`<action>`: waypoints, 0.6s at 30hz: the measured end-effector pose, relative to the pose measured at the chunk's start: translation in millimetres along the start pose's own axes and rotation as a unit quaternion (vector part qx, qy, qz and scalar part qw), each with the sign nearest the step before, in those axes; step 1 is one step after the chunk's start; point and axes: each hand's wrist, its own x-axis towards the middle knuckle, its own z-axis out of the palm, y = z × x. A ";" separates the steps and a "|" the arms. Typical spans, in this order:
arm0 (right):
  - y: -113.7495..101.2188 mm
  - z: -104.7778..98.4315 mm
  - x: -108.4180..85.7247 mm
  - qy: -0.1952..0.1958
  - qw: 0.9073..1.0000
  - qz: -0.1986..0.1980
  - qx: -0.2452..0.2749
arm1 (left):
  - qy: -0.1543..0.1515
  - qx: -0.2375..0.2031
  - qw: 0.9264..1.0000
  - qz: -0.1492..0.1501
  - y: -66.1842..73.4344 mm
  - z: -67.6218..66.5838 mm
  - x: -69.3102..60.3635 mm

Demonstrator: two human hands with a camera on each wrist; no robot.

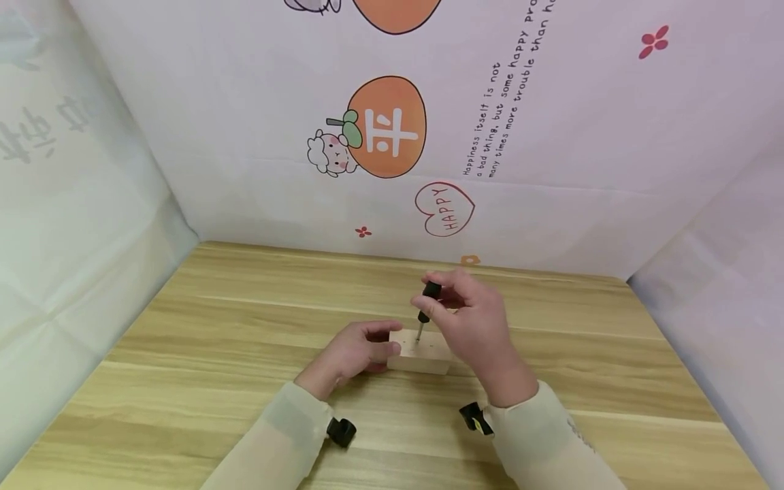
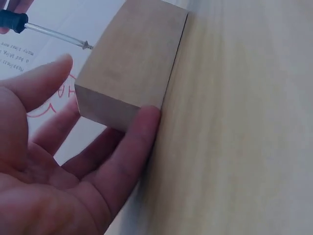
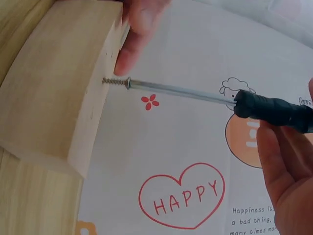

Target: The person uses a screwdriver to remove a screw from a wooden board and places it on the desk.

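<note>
A pale wooden block (image 1: 419,365) lies on the table, with several small holes in its top face. My left hand (image 1: 358,352) holds the block's left end, fingers bent about it; in the left wrist view a fingertip (image 2: 148,117) presses its end face. With my right hand (image 1: 479,325) I grip the black handle of a screwdriver (image 1: 431,291), which stands nearly upright over the block. Its metal shaft meets the head of a screw (image 3: 116,82). The screw's tip is at a hole in the block, and most of the thread still shows.
A wood-grain table (image 1: 245,408) carries the block. Behind it rises a white printed cloth (image 1: 257,136) with orange fruit drawings and a red heart. More white cloth hangs at both sides. A black strap mount (image 1: 341,432) sits at each wrist.
</note>
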 end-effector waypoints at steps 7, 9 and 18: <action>-2.8 4.5 0.6 0.004 0.998 0.051 0.033 | 0.000 0.014 1.000 0.009 0.3 1.8 -0.6; -3.1 4.2 1.4 0.000 0.996 0.079 0.050 | 0.000 0.019 1.000 0.009 0.5 2.3 -0.4; 4.6 -0.8 11.3 -0.043 0.977 0.119 0.172 | 0.002 0.044 0.999 0.013 1.6 2.7 1.4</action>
